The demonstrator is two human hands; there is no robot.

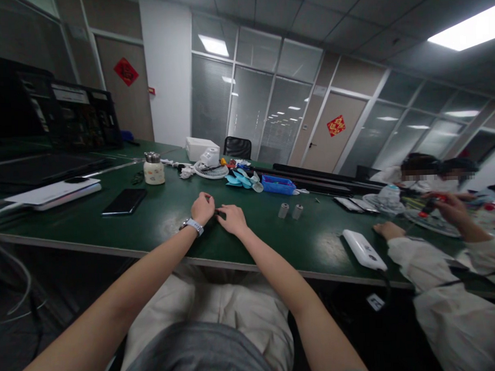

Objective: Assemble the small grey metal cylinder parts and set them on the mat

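Note:
My left hand point(203, 210), with a watch point(193, 226) on its wrist, is closed low over the green table point(249, 245), its fingers curled. Facing it, my right hand point(233, 218) has its fingers pinched together. A small dark piece point(221, 214) shows between the two hands, at the right fingertips; its kind is too small to tell. What the left fingers hold, if anything, is hidden. Off to the right of my hands stand two small silvery cylinders point(283, 210), upright and side by side.
Left lie a phone point(124, 201), a patterned bottle point(153, 169) and a white device point(55, 193). Behind are a white fan part point(211, 169), blue fan blades point(241, 178) and a blue basket point(278, 185). A white power strip point(364, 250) and a co-worker's hand point(389, 230) are right.

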